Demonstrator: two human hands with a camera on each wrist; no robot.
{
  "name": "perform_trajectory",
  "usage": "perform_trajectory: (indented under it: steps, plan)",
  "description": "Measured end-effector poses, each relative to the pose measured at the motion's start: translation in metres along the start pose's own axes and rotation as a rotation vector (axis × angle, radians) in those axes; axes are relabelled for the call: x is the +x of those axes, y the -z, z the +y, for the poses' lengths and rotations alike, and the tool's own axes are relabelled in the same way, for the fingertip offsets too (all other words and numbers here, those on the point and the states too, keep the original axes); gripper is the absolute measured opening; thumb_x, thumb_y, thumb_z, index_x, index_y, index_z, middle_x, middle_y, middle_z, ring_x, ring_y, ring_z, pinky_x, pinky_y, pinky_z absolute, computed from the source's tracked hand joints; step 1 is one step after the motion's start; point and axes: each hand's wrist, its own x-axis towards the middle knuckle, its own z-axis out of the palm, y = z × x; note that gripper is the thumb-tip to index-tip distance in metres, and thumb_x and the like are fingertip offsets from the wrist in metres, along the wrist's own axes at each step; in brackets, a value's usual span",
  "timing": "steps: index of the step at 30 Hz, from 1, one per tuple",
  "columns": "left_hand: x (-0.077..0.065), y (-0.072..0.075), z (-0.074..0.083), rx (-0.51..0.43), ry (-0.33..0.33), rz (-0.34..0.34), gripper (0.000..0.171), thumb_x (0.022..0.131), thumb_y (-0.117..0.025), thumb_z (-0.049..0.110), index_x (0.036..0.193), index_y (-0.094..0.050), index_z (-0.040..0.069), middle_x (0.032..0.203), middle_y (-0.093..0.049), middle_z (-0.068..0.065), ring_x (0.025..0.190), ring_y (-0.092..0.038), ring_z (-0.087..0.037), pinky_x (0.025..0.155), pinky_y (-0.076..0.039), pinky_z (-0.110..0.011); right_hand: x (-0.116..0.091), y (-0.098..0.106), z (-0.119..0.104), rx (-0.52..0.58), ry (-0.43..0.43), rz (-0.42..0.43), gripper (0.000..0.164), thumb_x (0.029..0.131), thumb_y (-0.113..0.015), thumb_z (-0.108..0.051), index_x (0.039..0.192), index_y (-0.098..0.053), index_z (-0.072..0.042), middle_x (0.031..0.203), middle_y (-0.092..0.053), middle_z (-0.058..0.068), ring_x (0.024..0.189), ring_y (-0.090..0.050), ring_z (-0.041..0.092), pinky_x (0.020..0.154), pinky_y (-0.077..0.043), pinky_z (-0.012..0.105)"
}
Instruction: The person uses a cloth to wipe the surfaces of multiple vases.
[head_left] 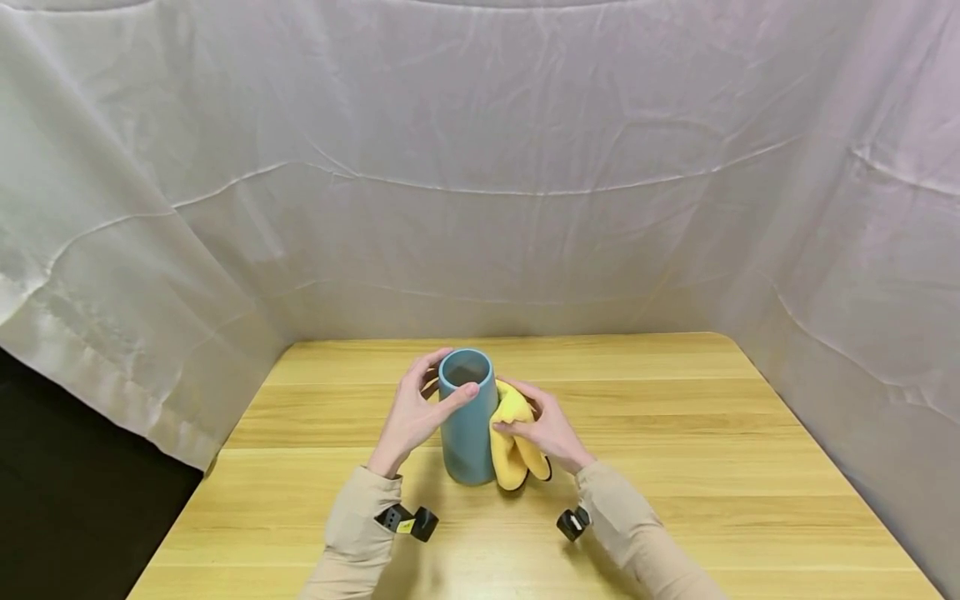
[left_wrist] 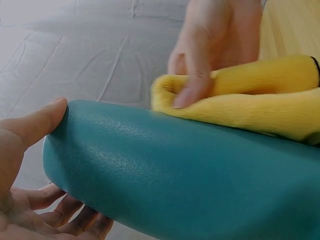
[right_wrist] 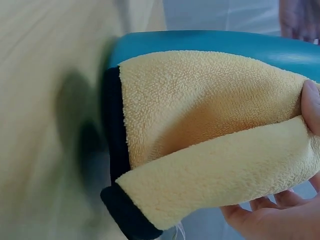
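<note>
A tall blue vase [head_left: 468, 442] stands upright on the wooden table, its round mouth facing up. My left hand [head_left: 412, 412] grips it near the rim, thumb across the front and fingers behind the far left side. On the vase's right side, my right hand [head_left: 547, 425] pinches a folded yellow cloth [head_left: 512, 454] with dark edging. The cloth lies along the vase wall [left_wrist: 165, 165] in the left wrist view. Its two folds [right_wrist: 215, 170] hang down toward the table in the right wrist view, with the thumb on top and the other fingers beneath.
A light wood-grain table [head_left: 720, 467] spreads out around the vase. Grey-white fabric [head_left: 510, 167] hangs behind it and along both sides. A dark area [head_left: 67, 475] shows beyond the left edge. Small black cameras [head_left: 424, 523] are strapped to both wrists.
</note>
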Motion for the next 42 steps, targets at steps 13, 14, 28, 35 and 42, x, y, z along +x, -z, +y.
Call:
perform_trajectory:
  steps: [13,14,28,35,42]
  plan:
    - [0.0,-0.001,-0.001,-0.002,0.002,0.004,0.062,0.085,-0.081,0.019,0.14,-0.054,0.011,0.138,-0.055,-0.013,0.126,-0.054,-0.031,0.117,-0.042,-0.051,0.016,0.006,-0.047,-0.037,0.127,0.013,0.066,0.082,-0.08,-0.004,0.144,-0.055,-0.009,0.132,-0.062,0.017,0.109,-0.057,0.018,0.092,-0.052,0.029]
    - [0.0,-0.001,-0.001,-0.001,0.003,0.005,0.062,0.085,-0.081,0.019,0.14,-0.054,0.011,0.138,-0.055,-0.013,0.126,-0.054,-0.031,0.117,-0.042,-0.051,0.016,0.006,-0.048,-0.04,0.129,0.012,0.067,0.082,-0.08,-0.004,0.144,-0.055,-0.009,0.133,-0.062,0.017,0.109,-0.057,0.018,0.091,-0.052,0.029]
    - [0.0,-0.003,-0.001,-0.013,0.004,0.0,0.062,0.085,-0.081,0.02,0.141,-0.054,0.011,0.139,-0.055,-0.013,0.127,-0.054,-0.031,0.117,-0.042,-0.051,0.013,0.008,-0.04,-0.031,0.102,-0.004,0.066,0.082,-0.081,-0.007,0.143,-0.057,-0.012,0.133,-0.062,0.016,0.108,-0.057,0.018,0.091,-0.053,0.029]
    - [-0.001,-0.003,0.0,-0.013,0.014,0.001,0.063,0.085,-0.08,0.019,0.141,-0.053,0.011,0.14,-0.054,-0.013,0.128,-0.053,-0.031,0.118,-0.041,-0.052,0.004,0.004,-0.015,-0.008,0.034,-0.005,0.067,0.081,-0.082,-0.006,0.143,-0.057,-0.012,0.136,-0.061,0.017,0.108,-0.058,0.017,0.089,-0.054,0.025]
    - [-0.001,-0.003,0.0,-0.025,0.013,-0.003,0.062,0.085,-0.08,0.019,0.141,-0.054,0.011,0.138,-0.055,-0.014,0.127,-0.054,-0.031,0.118,-0.041,-0.051,-0.001,0.003,0.007,-0.019,-0.01,-0.031,0.068,0.082,-0.082,-0.008,0.145,-0.055,-0.013,0.141,-0.059,0.016,0.109,-0.059,0.018,0.091,-0.053,0.024]
